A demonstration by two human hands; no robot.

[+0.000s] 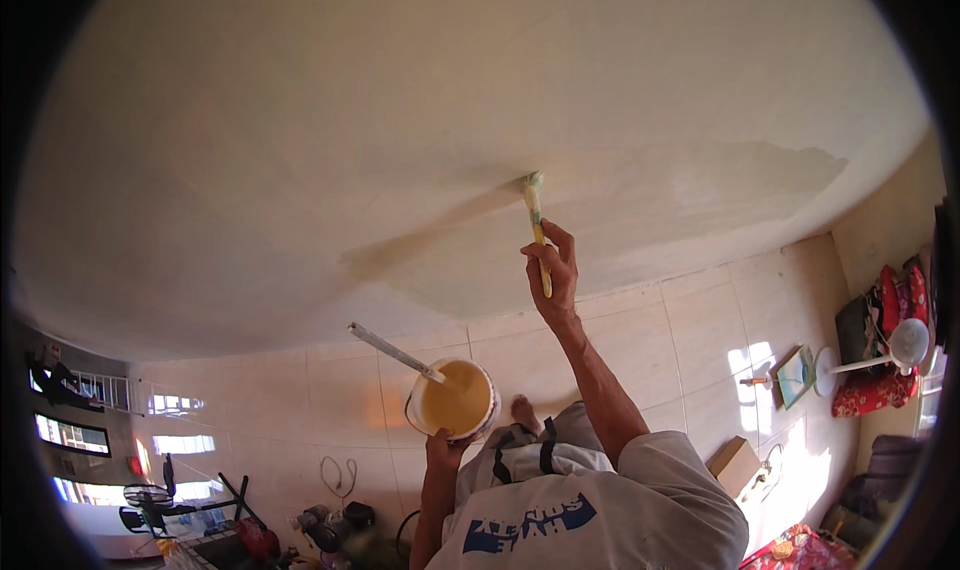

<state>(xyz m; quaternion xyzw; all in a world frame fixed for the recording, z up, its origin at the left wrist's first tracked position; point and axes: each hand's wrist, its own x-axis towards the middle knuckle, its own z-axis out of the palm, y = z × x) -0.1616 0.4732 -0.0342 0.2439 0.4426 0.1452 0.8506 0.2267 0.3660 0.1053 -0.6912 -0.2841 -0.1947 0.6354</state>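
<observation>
Near left, by the fan: small dark fan (147, 495) sitting in a bunch of clutter, well apart from the action.
Long stick (385, 346): leans out over the bucket's far-left rim, low end dunked in the pale yellow liquid (452, 407).
White bucket (494, 410): held up near the body, a good bit of liquid inside.
Left hand (443, 454): fingers clamped on the bucket's near rim.
Brush (535, 220): bristles up against the wall (300, 120), far of the bucket and right of it. Looks like mid-coat to me.
Dark streak (430, 238): trails left off the bristles; can't honestly tell shadow from wet stuff, it's murky there.
Right hand (555, 262): thumb and fingers pinched tight around the brush handle.
Darker patch (760, 175): off right on the wall, ragged edge. I'd say the next stroke calls for light, even pressure, bucket kept level.
</observation>
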